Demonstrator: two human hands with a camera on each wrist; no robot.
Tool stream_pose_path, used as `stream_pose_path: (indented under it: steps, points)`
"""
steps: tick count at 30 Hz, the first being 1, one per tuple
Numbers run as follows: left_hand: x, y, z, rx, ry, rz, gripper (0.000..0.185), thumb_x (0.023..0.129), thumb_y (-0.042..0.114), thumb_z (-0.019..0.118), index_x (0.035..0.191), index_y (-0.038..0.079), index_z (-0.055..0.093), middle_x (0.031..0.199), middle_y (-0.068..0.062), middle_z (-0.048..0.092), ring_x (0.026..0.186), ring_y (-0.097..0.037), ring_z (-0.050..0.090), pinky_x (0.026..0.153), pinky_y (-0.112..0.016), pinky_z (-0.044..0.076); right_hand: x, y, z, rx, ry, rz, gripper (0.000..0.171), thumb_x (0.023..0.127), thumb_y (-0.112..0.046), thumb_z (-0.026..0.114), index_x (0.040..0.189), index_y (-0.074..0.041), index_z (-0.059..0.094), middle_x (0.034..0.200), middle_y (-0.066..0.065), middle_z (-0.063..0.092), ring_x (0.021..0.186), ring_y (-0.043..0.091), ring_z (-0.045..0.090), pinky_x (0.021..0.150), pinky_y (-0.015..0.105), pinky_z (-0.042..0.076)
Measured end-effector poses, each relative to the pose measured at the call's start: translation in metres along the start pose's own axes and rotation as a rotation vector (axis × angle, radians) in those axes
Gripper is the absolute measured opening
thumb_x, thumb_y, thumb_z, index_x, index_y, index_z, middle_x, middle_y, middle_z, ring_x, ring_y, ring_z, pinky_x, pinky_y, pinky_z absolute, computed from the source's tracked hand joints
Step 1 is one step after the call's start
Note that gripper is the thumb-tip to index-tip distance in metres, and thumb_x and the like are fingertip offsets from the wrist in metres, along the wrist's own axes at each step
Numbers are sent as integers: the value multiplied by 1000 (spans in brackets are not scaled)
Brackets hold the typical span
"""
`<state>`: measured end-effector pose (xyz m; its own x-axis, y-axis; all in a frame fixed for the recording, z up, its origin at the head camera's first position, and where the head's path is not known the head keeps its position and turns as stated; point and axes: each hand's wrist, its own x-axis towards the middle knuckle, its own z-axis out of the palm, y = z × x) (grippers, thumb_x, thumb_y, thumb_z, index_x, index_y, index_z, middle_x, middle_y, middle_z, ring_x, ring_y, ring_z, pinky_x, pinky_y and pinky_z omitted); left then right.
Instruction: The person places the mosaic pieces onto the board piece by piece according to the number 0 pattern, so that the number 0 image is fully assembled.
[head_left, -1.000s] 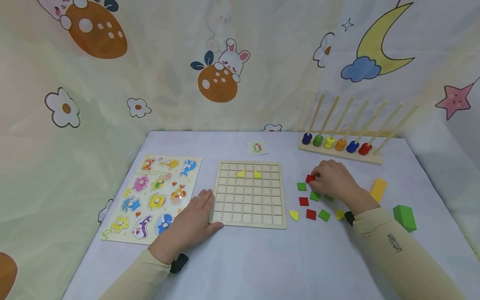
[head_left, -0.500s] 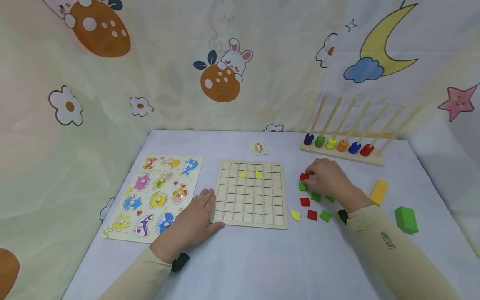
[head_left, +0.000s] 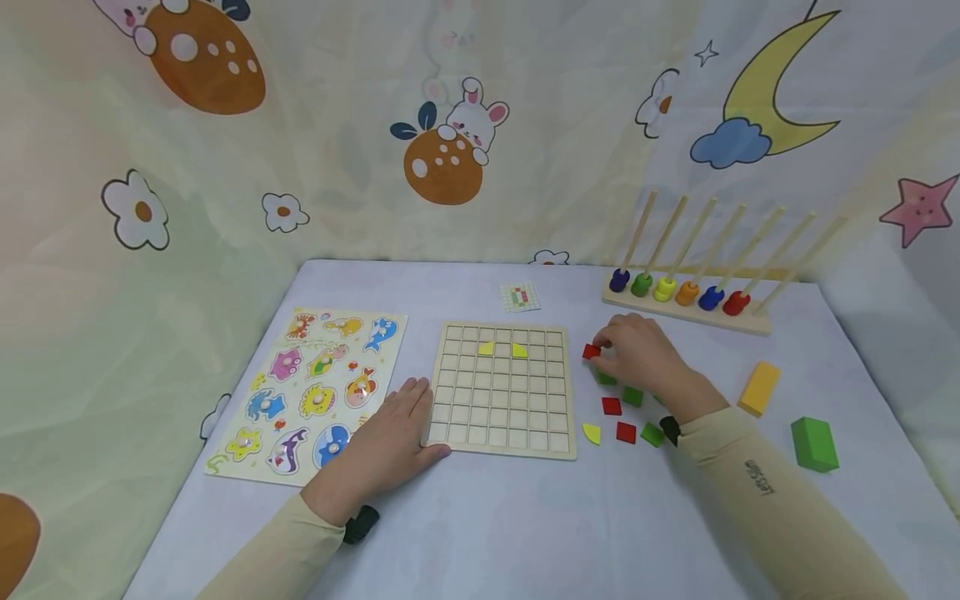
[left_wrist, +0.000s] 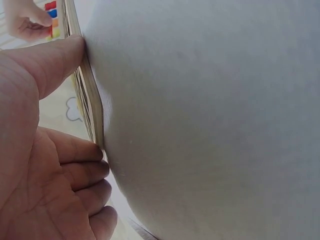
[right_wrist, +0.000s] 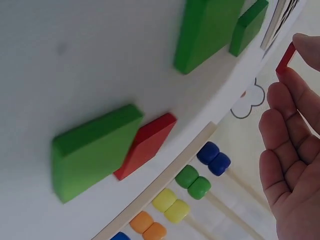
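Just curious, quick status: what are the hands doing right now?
Right hand pinches red tile, lifted beside grid board. Left hand rests flat against board's near-left corner. Path to the board looks clear.

Your head camera is looking forward and down across the whole table [head_left: 525, 525]. Your wrist cameras are sitting almost on its surface: the left is sharing the grid board's [left_wrist: 92, 107] edge, the right the bead rack [right_wrist: 200, 182].
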<state>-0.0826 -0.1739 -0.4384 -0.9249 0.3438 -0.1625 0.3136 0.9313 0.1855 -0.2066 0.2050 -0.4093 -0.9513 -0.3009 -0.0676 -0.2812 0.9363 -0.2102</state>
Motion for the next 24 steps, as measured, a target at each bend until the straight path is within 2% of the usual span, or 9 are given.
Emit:
stream_pose_path:
  steps: [7, 24]
  points:
    - [0, 1, 0, 3, -4, -7, 99, 94, 60, 70, 163, 1, 32, 173, -16, 27, 163, -33, 22, 132, -50, 26, 9, -14, 2, -5, 17, -46, 31, 89, -32, 82, 113, -11, 80, 106, 7, 73, 105, 29, 61, 101, 51, 51]
    - [-1, 3, -2, -4, -9, -13, 99, 94, 60, 70, 163, 1, 31, 173, -16, 26, 163, -33, 21, 133, -49, 25, 28, -56, 3, 5, 44, -170, 29, 89, -36, 84, 106, -12, 82, 99, 4, 71, 95, 27, 60, 90, 45, 50]
